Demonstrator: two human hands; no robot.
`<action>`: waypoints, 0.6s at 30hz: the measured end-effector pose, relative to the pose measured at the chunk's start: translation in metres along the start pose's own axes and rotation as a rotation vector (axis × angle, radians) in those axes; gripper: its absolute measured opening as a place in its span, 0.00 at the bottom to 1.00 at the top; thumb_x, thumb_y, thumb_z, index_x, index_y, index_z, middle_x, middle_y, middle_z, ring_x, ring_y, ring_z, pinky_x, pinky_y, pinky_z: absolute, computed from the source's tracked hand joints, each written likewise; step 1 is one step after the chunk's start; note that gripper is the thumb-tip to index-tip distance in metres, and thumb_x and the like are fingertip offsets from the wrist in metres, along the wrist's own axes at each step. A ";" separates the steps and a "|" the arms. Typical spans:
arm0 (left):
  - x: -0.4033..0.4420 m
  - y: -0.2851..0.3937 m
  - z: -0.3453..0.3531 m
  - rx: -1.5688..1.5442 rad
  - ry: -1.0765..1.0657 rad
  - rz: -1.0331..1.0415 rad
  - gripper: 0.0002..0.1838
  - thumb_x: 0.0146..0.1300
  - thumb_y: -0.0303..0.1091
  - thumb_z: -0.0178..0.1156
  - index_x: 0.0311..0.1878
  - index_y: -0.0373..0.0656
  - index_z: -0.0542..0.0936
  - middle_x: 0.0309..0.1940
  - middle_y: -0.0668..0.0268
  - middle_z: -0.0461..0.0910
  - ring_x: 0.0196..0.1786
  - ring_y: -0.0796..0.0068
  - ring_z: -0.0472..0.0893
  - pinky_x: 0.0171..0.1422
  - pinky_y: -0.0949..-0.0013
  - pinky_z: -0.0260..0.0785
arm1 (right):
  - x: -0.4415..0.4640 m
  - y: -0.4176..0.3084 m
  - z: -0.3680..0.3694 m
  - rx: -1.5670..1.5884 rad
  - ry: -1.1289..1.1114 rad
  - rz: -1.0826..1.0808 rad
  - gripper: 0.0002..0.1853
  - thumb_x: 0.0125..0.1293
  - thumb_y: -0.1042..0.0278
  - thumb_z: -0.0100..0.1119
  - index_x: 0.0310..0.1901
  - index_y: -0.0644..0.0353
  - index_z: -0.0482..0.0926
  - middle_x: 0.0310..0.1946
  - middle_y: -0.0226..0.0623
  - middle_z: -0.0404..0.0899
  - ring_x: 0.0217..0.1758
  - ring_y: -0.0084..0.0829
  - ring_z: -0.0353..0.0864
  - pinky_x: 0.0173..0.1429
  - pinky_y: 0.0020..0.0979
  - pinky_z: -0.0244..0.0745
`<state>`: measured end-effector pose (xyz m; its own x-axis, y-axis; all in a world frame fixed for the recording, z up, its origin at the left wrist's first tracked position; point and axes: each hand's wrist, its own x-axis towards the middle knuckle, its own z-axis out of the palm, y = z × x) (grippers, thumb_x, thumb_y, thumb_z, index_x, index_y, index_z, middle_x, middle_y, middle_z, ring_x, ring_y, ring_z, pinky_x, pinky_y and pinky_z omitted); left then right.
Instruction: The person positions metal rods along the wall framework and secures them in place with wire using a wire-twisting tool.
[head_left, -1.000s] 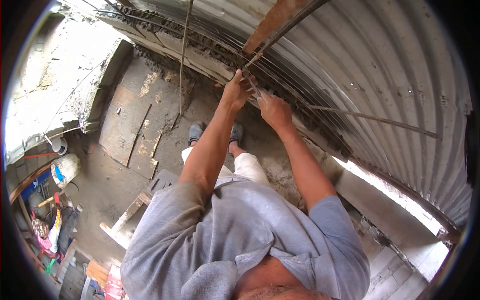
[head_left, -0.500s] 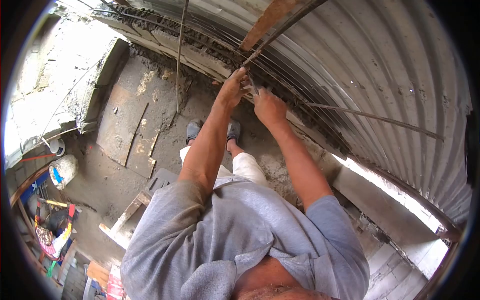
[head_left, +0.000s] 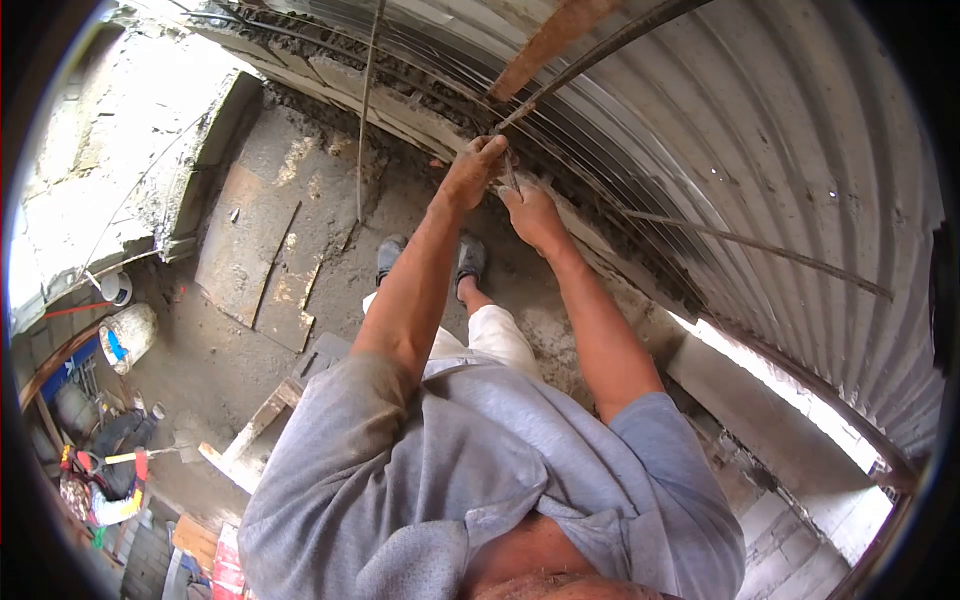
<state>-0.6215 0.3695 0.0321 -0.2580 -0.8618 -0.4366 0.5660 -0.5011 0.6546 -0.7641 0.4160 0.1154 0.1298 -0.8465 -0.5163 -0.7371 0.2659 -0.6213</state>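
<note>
A thin tool [head_left: 512, 172] sits in the gap between the person's two hands, tilted, its upper end towards eleven o'clock. The right hand [head_left: 531, 215], at five o'clock from it, is closed round the lower end. The left hand [head_left: 472, 175], at nine o'clock, is curled just beside it; I can't tell whether those fingers grip anything. The two hands are close together, at the far end of outstretched arms.

Just past the left hand's fingertips is the lower end of a bar [head_left: 582, 67], which slants away towards one o'clock, near a plank [head_left: 555, 42]. A block wall [head_left: 410, 122] passes by the hands from ten to four o'clock, a corrugated sheet [head_left: 780, 130] at two to three. The shoes [head_left: 470, 257] stand at seven, a bucket [head_left: 130, 338] at eight. Between seven and eight, well apart, a co-worker [head_left: 118, 480] holds a shovel [head_left: 188, 447].
</note>
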 end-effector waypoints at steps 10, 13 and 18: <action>-0.019 0.021 0.022 0.012 0.165 -0.046 0.21 0.73 0.44 0.61 0.54 0.35 0.74 0.38 0.64 0.76 0.39 0.70 0.81 0.47 0.65 0.77 | -0.017 -0.006 0.015 0.873 -0.245 0.248 0.17 0.69 0.52 0.60 0.42 0.60 0.77 0.22 0.27 0.70 0.22 0.15 0.69 0.23 0.22 0.61; -0.019 0.016 0.023 -0.063 0.171 -0.056 0.19 0.72 0.46 0.61 0.53 0.39 0.74 0.38 0.66 0.77 0.36 0.73 0.80 0.44 0.65 0.77 | -0.020 -0.004 0.017 0.702 -0.152 0.122 0.16 0.69 0.55 0.60 0.43 0.61 0.77 0.25 0.35 0.76 0.23 0.25 0.76 0.25 0.27 0.67; -0.001 -0.005 0.006 -0.200 0.038 -0.048 0.17 0.71 0.47 0.62 0.50 0.43 0.75 0.38 0.69 0.78 0.33 0.77 0.77 0.41 0.66 0.75 | -0.023 0.016 -0.008 -0.631 0.570 -0.386 0.14 0.69 0.54 0.60 0.40 0.57 0.76 0.33 0.47 0.82 0.31 0.48 0.83 0.31 0.42 0.77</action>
<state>-0.6283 0.3726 0.0331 -0.2615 -0.8317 -0.4898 0.6989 -0.5131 0.4982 -0.7844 0.4359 0.1220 0.2189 -0.9670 0.1304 -0.9563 -0.2391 -0.1684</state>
